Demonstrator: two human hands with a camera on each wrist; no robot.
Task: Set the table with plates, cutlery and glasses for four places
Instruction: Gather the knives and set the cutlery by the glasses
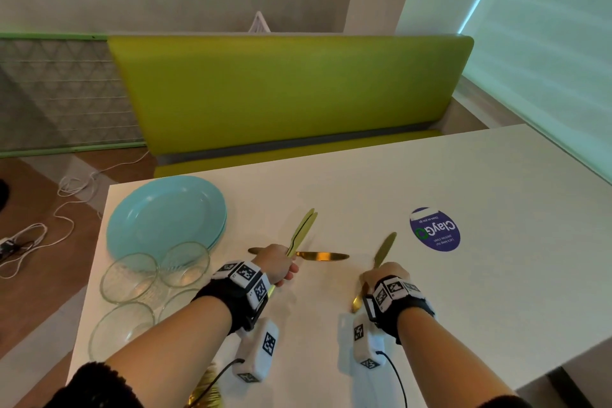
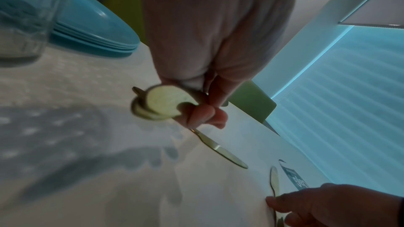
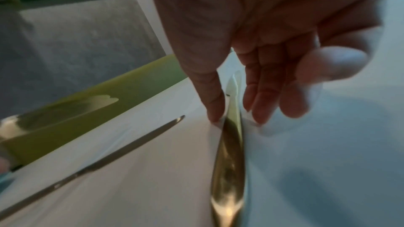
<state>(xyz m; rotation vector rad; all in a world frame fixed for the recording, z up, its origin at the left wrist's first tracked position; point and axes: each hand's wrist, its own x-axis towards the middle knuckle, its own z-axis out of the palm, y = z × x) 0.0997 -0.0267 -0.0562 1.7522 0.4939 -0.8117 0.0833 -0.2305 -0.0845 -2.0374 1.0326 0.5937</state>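
- Here, the left hand (image 1: 277, 261) grips a bundle of gold knives (image 1: 303, 230); one knife (image 1: 323, 256) lies on the table (image 1: 463, 182)
- The right hand (image 1: 385, 274) pinches another knife (image 1: 384, 249), best laid down parallel, beside where a plate (image 1: 165, 212) goes

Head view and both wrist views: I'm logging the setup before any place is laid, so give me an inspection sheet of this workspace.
Surface: white table, round purple sticker on it.
Job's things: stacked blue plates and four glasses grouped at the left end; one gold knife lying flat.
Clutter: nothing seen.
Hands: left hand holds a bunch of gold knives in a closed grip, blades raised; right hand pinches a single gold knife lying on the table, thumb and fingers either side.
Cables: black leads from the wrist cameras; white cables on the floor.
Surroundings: green bench, window blind.
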